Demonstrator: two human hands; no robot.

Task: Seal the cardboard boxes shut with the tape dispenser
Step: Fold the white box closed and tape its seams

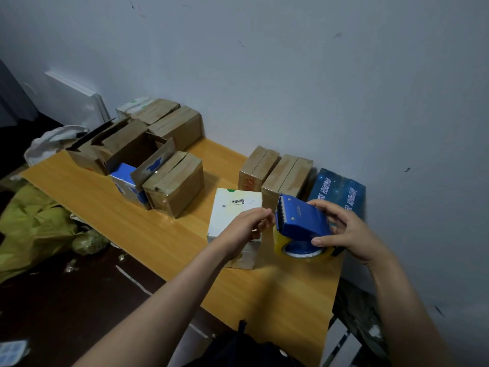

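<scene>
Gripping blue tape dispenser (301, 221) in right hand (349, 231); left hand (246, 226) pinched at its blade, can't tell if holding tape; white box (225, 210) beneath, on surface (132, 221).

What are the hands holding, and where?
The right hand grips the blue tape dispenser round its body. The left hand is at its blade; any hold unclear.

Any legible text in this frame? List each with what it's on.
No text reads cleanly.
On the white box: a QR code with tiny print beside it, too small to read.
On the dark blue box: white Chinese characters, too blurred to read.
On the tape dispenser: a small imprint on its side, illegible.
</scene>
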